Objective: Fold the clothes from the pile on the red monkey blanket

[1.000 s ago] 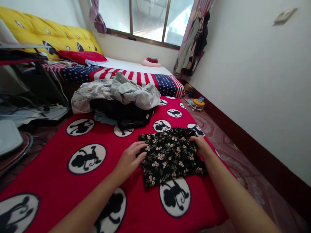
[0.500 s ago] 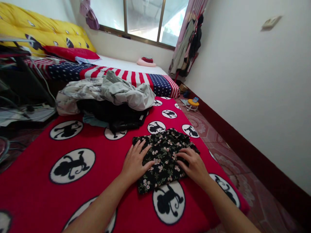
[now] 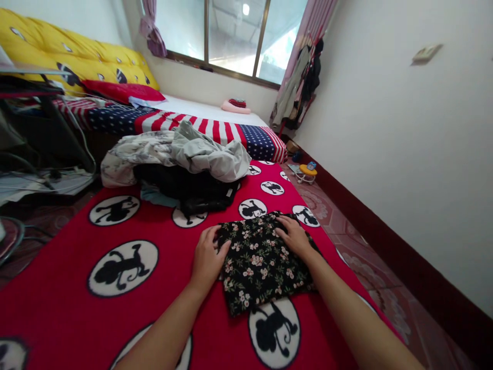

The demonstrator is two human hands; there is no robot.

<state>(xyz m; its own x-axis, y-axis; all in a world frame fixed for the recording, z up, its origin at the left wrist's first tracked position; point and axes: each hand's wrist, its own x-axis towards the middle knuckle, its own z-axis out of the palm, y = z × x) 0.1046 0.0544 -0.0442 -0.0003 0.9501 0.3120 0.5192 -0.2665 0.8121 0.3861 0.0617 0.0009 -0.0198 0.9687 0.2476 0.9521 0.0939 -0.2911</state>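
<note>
A black garment with pink flowers and green leaves (image 3: 258,264) lies folded into a rough rectangle on a red blanket (image 3: 169,288). My left hand (image 3: 208,257) rests at its left edge, fingers near the far left corner and thumb spread apart on the cloth. On the far right part of the garment lies my right hand (image 3: 296,237), palm down, its fingers apart and touching the fabric near the far edge. Neither hand visibly pinches the cloth.
A heap of white and grey clothes (image 3: 208,154) with black trousers (image 3: 185,187) lies beyond on the blanket. Behind it is a bed with a stars-and-stripes cover (image 3: 223,131). A small yellow stool (image 3: 308,169) stands by the wall. At left is a cluttered desk (image 3: 42,118).
My right hand has moved to the garment's far edge. My left hand has drawn back to the left edge. The cloth looks flatter and squarer, and the view has shifted slightly.
</note>
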